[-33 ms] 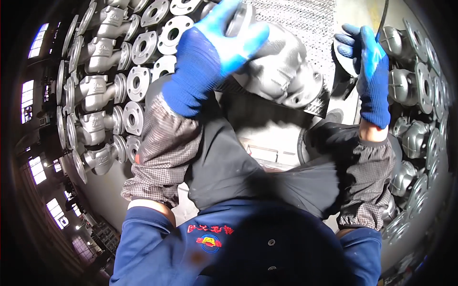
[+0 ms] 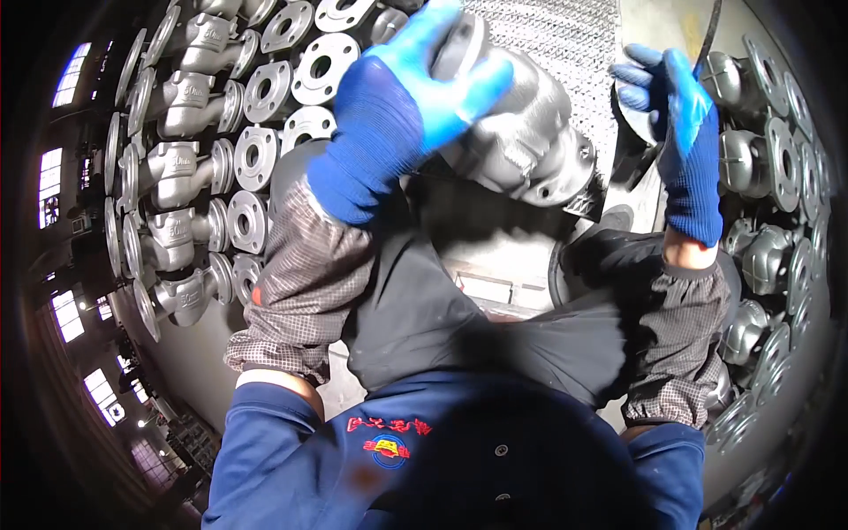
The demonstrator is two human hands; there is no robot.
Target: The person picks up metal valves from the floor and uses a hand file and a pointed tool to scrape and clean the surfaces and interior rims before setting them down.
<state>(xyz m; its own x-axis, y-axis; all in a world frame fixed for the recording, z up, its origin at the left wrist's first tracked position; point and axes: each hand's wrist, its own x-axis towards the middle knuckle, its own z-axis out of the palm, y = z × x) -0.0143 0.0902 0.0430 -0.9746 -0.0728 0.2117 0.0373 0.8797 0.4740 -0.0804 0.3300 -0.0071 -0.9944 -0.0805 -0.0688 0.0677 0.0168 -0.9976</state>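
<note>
A grey cast-metal flanged valve body (image 2: 521, 115) lies tilted on the textured metal worktop at the top middle. My left hand (image 2: 415, 88), in a blue coated glove, grips its upper-left end, thumb and fingers on either side of the flange. At the right, my gloved right hand (image 2: 676, 102) is raised with its fingers curled inward. It is next to a round, pale-edged part (image 2: 632, 119) with a dark body below. A black cord (image 2: 711, 35) runs up behind this hand. What lies under its fingers is hidden.
Rows of grey flanged valve bodies (image 2: 177, 172) stand at the left, with several more (image 2: 764, 256) at the right. The textured worktop (image 2: 565, 35) reaches up to the top edge. My dark-trousered legs (image 2: 406, 309) are spread below it.
My left hand has shifted slightly right and down, and the valve body has turned a little with it. My right hand has moved slightly, its fingers a bit further left.
</note>
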